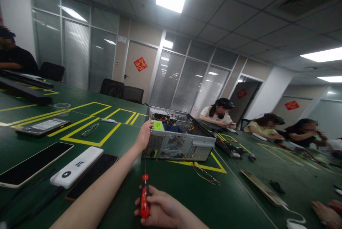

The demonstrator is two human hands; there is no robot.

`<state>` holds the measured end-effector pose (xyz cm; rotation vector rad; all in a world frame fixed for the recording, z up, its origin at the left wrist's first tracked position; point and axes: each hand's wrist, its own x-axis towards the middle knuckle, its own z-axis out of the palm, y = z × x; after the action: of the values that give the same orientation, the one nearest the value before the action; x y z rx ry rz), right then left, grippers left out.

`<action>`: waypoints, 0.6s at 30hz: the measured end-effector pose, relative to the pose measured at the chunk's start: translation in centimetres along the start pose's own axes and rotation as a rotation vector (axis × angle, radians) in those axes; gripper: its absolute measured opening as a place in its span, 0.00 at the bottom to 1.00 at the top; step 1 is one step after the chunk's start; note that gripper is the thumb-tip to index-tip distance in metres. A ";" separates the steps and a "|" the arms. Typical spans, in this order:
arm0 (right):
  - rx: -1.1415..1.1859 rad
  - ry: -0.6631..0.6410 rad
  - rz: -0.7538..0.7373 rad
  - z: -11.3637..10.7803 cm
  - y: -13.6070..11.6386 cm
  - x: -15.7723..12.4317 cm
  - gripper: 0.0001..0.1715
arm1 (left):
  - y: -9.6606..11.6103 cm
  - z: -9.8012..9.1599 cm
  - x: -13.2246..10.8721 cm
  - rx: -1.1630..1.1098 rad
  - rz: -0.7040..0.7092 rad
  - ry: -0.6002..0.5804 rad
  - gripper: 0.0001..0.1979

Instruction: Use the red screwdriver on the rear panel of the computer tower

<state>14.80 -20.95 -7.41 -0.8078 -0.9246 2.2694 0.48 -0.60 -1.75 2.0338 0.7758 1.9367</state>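
An open computer case (pixel 199 142) lies on the green table, its vented rear side turned towards me. A power supply (pixel 157 125) with a yellow-green label sits in its left corner, and coloured cables show inside. My left hand (pixel 143 137) grips the left corner of the case, beside the label, its fingertips partly hidden. Below it, my right hand (pixel 164 205) is closed on the red and black handle of a screwdriver (pixel 145 195). The long shaft points away from me, towards the lower left corner of the case; whether the tip touches cannot be made out.
On the left lie a hard drive (pixel 44 125), a phone (pixel 34 163), a white power bank (pixel 77 166) and a dark phone (pixel 92 175). Glasses (pixel 205 175) rest before the case. Another phone (pixel 263 188) lies right. Several people sit around; another person's hand (pixel 327 214) shows lower right.
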 end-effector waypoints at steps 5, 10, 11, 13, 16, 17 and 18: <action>-0.072 -0.024 0.070 -1.0 0.7 0.0 0.31 | -0.2 0.1 0.0 -0.002 0.007 0.010 0.24; 0.007 0.089 0.083 -2.1 0.6 -1.6 0.22 | -0.4 0.2 0.0 -0.021 0.008 0.011 0.24; 0.027 0.117 0.072 -2.2 0.4 -2.0 0.22 | -0.4 0.2 -0.1 -0.023 0.005 0.012 0.24; 0.059 0.154 0.069 -2.3 0.0 -2.6 0.21 | -0.5 0.3 -0.1 -0.025 -0.003 0.014 0.24; 0.118 0.174 0.089 -2.4 -0.7 -2.9 0.20 | -0.4 0.2 -0.1 -0.029 -0.008 0.011 0.25; 0.139 0.173 0.097 -2.4 -0.8 -2.9 0.19 | -0.4 0.2 -0.1 -0.031 -0.009 0.009 0.25; 0.156 0.171 0.102 -2.5 -0.9 -2.9 0.19 | -0.3 0.2 0.0 -0.032 -0.011 0.008 0.25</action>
<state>18.70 -21.34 -7.22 -0.9804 -0.6335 2.2838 0.64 -0.30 -1.99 2.0012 0.7510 1.9397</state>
